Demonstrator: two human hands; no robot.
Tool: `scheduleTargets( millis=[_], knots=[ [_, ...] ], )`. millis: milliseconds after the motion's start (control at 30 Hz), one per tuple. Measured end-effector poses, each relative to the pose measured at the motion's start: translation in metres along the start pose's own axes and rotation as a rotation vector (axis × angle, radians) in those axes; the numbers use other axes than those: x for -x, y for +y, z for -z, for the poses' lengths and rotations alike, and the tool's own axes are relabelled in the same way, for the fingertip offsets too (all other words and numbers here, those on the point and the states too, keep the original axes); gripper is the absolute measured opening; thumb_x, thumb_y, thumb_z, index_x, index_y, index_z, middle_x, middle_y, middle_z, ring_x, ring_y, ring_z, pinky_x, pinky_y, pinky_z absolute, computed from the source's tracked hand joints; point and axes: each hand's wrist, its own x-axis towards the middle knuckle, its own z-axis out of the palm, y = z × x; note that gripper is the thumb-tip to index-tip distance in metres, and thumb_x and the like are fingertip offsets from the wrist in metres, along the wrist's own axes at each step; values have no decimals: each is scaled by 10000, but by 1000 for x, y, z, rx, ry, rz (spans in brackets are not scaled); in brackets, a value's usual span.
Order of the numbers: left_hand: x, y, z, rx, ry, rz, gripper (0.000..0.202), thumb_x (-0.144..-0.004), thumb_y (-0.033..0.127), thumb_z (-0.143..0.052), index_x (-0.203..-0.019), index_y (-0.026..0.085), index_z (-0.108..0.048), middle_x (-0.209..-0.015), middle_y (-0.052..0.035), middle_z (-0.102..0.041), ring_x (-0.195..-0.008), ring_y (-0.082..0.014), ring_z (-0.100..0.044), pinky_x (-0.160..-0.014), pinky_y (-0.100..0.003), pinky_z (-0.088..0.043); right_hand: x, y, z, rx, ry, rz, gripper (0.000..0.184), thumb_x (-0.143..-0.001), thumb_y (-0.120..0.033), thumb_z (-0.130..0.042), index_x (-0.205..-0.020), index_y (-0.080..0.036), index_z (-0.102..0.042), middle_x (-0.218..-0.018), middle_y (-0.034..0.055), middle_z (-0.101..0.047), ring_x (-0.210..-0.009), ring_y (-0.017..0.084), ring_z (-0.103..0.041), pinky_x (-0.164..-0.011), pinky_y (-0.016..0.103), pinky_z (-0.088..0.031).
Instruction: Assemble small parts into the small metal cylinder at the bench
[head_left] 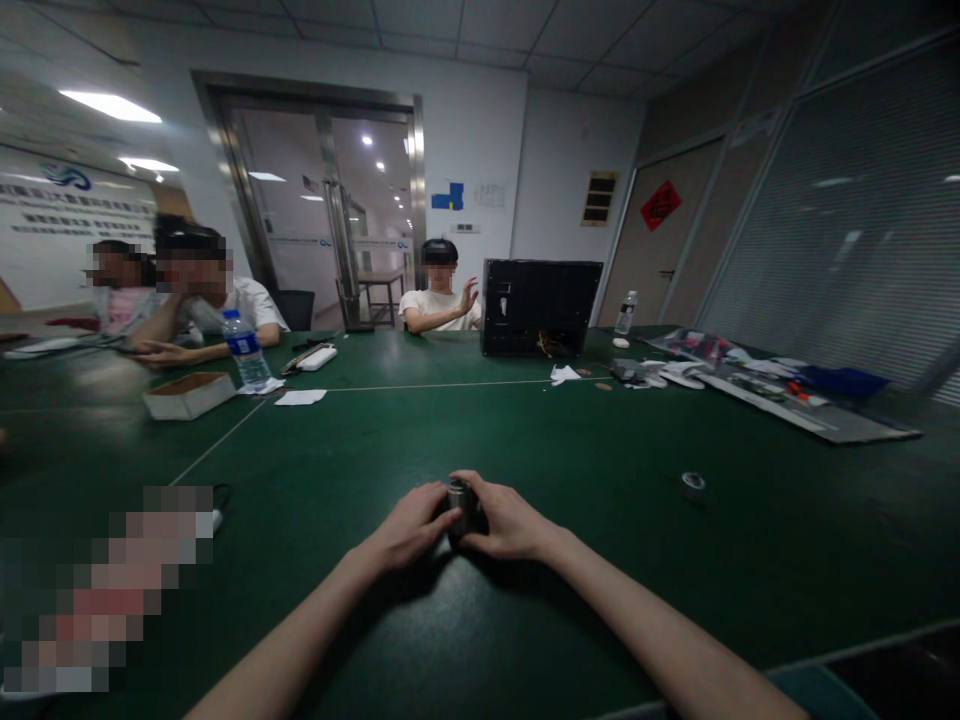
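Both forearms reach in from the near edge and meet over the green tabletop (480,620). The left hand (409,525) and the right hand (510,520) close from either side on a small metal cylinder (460,497), fingertips curled round it, thumbs toward the top. The cylinder sits between the two hands, touching both and low over the tabletop; whether its base rests on the surface is hidden by the fingers. To handle it well, I judge that one hand should brace the body firmly while the other works with fingertips only, wrists kept low and steady so the smooth metal does not slip or roll away.

Farther right, well apart from the hands, a small metal ring (693,484) lies alone. Beyond, toward the far side, stand a cardboard box (187,394), a water bottle (245,349) and a black computer case (540,306), with loose papers (780,395) at the right. Three other people sit at the far edge.
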Motion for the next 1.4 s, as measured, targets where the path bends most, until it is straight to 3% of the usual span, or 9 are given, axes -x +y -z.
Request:
scheduleTargets(
  millis=[200, 533, 967, 1233, 1400],
  knots=[
    [0, -1, 0, 17, 6, 26, 341, -916, 426, -368, -929, 156, -576, -944, -68, -604, -857, -203, -519, -813, -302, -419, -1, 4, -7, 34, 16, -33, 721, -722, -216, -595, -1339, -179, -224, -1044, 100, -612, -866, 218, -617, -761, 303, -446],
    [1, 2, 1, 6, 47, 70, 344, -900, 450, -404, -919, 155, -578, -928, -65, -605, -823, -195, -536, -771, -298, -429, -2, -3, -5, 90, 27, -54, 631, -714, -258, -599, -1274, -212, -310, -963, 55, -618, -767, 191, -604, -679, 272, -428],
    [2, 0, -1, 7, 95, 62, 312, -885, 402, -459, -1019, 159, -601, -1002, -83, -636, -903, -216, -567, -789, -298, -434, -3, -6, -5, 40, 24, 35, 624, -722, -234, -596, -1292, -207, -345, -1108, 81, -604, -959, 218, -599, -809, 304, -448],
    [2, -1, -1, 13, 96, 32, 333, -899, 414, -438, -1072, 168, -581, -1007, -74, -627, -899, -205, -565, -803, -304, -429, -3, -5, -4, 40, 26, 32, 663, -696, -235, -639, -1291, -226, -346, -1092, 66, -601, -914, 209, -599, -792, 302, -449],
    [1, 1, 0, -2, 104, 57, 319, -890, 426, -445, -988, 159, -591, -930, -63, -619, -831, -195, -554, -749, -292, -427, -4, -2, -8, 56, 40, -12, 641, -692, -252, -646, -1258, -234, -347, -1039, 54, -614, -863, 206, -610, -737, 288, -440]
  ],
)
